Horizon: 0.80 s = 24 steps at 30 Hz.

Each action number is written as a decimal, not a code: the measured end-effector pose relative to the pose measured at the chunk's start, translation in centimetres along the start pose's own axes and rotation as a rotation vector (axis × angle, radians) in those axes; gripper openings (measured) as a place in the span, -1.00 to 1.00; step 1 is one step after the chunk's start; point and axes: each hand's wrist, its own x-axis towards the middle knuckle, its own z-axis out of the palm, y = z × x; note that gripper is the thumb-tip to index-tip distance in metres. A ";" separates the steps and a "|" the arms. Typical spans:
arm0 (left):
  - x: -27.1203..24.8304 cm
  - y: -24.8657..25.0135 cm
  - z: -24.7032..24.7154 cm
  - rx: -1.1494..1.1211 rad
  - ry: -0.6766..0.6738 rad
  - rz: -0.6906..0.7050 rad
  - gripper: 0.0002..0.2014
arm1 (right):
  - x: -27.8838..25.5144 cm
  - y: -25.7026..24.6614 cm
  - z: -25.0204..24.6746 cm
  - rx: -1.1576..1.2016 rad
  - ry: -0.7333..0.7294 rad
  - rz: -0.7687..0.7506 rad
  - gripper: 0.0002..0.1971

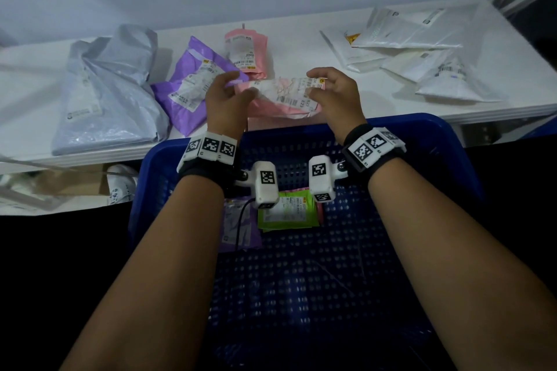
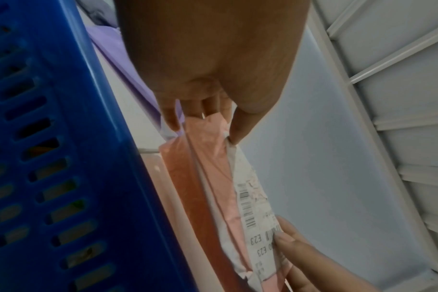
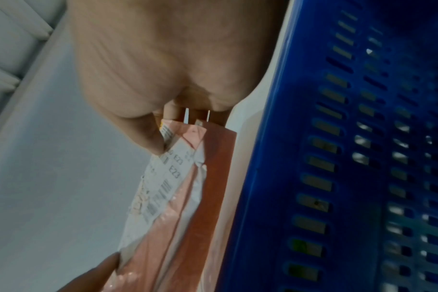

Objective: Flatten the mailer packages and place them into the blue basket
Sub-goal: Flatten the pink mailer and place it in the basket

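A pink mailer with a white shipping label is held just above the white table's front edge, behind the blue basket. My left hand pinches its left end between thumb and fingers; the left wrist view shows that pinch on the pink mailer. My right hand pinches the right end, thumb on the label of the pink mailer. The blue basket sits below my wrists. Inside it lie a green mailer and a purple mailer.
On the white table lie a grey mailer at left, a purple mailer, a small pink mailer, and several white mailers at right. More packages lie on a lower shelf at left.
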 end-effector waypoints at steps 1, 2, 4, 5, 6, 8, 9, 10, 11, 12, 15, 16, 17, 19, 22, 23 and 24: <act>0.2 0.0 0.0 -0.008 -0.015 0.008 -0.53 | 0.3 0.1 0.0 0.021 -0.015 0.006 -0.70; 0.4 -0.1 0.1 -0.022 -0.037 0.012 -0.51 | 0.7 0.1 -0.1 0.035 -0.028 0.004 -0.68; 0.8 0.1 0.5 -0.043 -0.073 0.031 -0.46 | 1.5 0.1 -0.2 0.066 -0.045 -0.007 -0.64; 1.0 0.3 0.8 -0.056 -0.085 0.044 -0.47 | 2.0 0.0 -0.2 0.081 -0.047 -0.013 -0.64; 1.4 0.4 1.1 -0.074 -0.091 0.060 -0.50 | 2.4 -0.1 -0.1 0.094 -0.045 -0.020 -0.66; 2.2 0.7 1.6 -0.084 -0.099 0.071 -0.59 | 3.3 -0.2 0.0 0.089 -0.035 -0.028 -0.70; 2.5 0.6 1.8 -0.071 -0.096 0.067 -0.63 | 3.6 0.0 0.0 0.074 -0.031 -0.026 -0.71; 2.8 0.3 1.9 -0.058 -0.087 0.052 -0.65 | 4.0 0.5 -0.1 0.063 -0.030 -0.015 -0.72; 2.9 -0.1 2.0 -0.054 -0.075 0.034 -0.67 | 4.2 1.1 -0.3 0.061 -0.025 0.008 -0.72; 3.0 -0.8 2.1 -0.057 -0.054 0.011 -0.68 | 4.3 1.7 -0.4 0.066 -0.015 0.038 -0.72; 2.8 -2.8 2.4 -0.041 -0.044 -0.021 -0.75 | 4.6 3.4 -0.9 0.114 0.017 0.112 -0.66; 2.9 -3.2 2.4 -0.026 -0.051 -0.023 -0.76 | 4.7 3.6 -0.9 0.126 0.021 0.123 -0.65; 2.9 -3.4 2.4 -0.031 -0.068 -0.025 -0.75 | 4.8 3.6 -0.8 0.126 0.021 0.128 -0.63; 3.4 -3.3 2.0 -0.064 -0.103 -0.069 -0.65 | 4.8 3.5 -0.7 0.126 0.013 0.123 -0.62; 4.4 -3.7 1.2 -0.252 -0.155 -0.179 -0.59 | 4.6 3.3 -0.7 0.137 0.006 0.148 -0.61; 4.8 -4.1 1.0 -0.297 -0.159 -0.213 -0.60 | 4.5 3.2 -0.8 0.140 0.005 0.159 -0.61; 4.8 -4.2 0.9 -0.302 -0.160 -0.229 -0.60 | 4.5 3.2 -0.8 0.140 0.007 0.161 -0.60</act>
